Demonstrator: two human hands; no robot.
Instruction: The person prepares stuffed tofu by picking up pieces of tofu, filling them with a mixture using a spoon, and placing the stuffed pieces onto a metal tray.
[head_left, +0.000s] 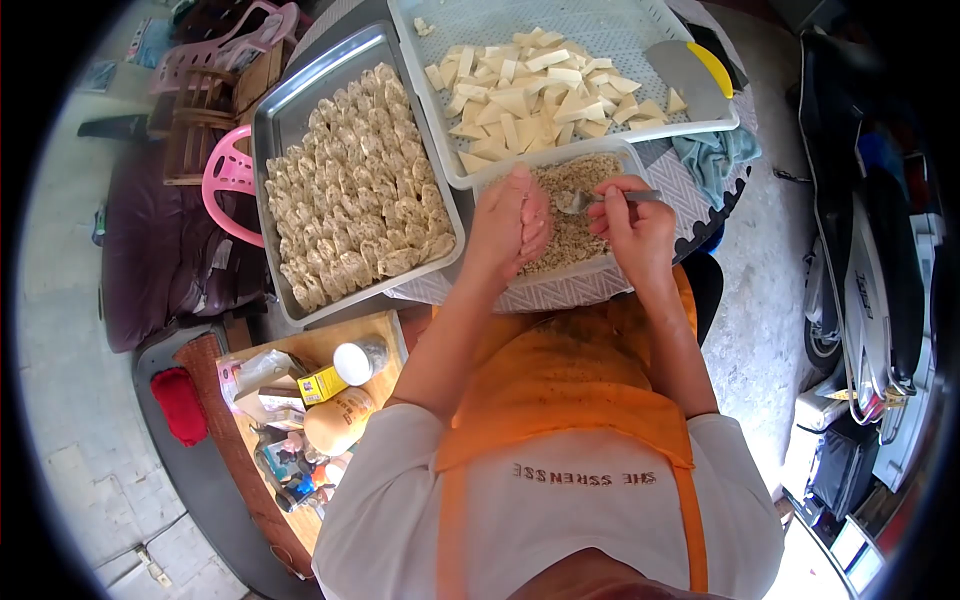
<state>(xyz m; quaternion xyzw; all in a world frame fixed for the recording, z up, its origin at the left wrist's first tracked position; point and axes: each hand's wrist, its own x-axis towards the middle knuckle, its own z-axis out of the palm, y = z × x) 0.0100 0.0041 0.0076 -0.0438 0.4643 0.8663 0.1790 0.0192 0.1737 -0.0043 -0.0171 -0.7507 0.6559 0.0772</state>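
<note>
My right hand grips a metal spoon by its handle, the bowl over a pale plastic tub of crumbly brown minced filling. At the tub's left side, my left hand is cupped with its fingers curled in; whatever it holds is hidden. Beyond the tub, pale tofu triangles are heaped in a white plastic basket. To the left, a metal tray carries close rows of pieces coated or stuffed with filling.
A scraper with a yellow edge lies on the basket's right end. Beside it hangs a teal cloth. A pink chair stands behind the tray. Lower left, a wooden table holds jars and boxes. A scooter stands at right.
</note>
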